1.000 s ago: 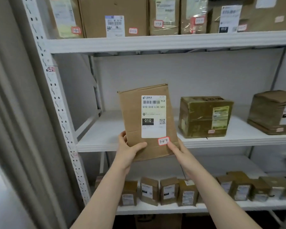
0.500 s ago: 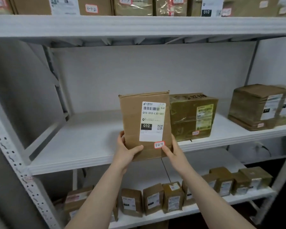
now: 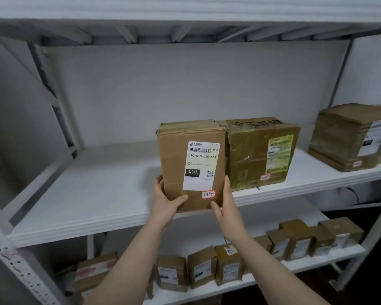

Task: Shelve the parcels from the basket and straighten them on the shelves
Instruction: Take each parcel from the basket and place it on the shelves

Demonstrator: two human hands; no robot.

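Mid-placing here: left hand [image 3: 165,202] and right hand [image 3: 228,208] have fingers [image 3: 158,183] curled round the bottom corners of the parcel [image 3: 173,155], upright at the middle shelf [image 3: 86,194] near edge, tight beside the taped box [image 3: 246,159]. Next, probably: push it back, square it.

The brown cardboard parcel [image 3: 174,155] stands upright at the front edge of the white middle shelf [image 3: 86,194], shipping label [image 3: 201,166] facing out: barcode, 010-010-L30-551, a black 010 block. A red-rimmed sticker [image 3: 208,194] below reads 3-2-4. Its right side sits tight beside a tape-wrapped parcel [image 3: 251,155]. The left hand [image 3: 165,203] and the right hand [image 3: 227,208] grip its lower corners. Another wrapped parcel [image 3: 343,135] stands far right, and small parcels [image 3: 201,267] line the lower shelf [image 3: 273,274].
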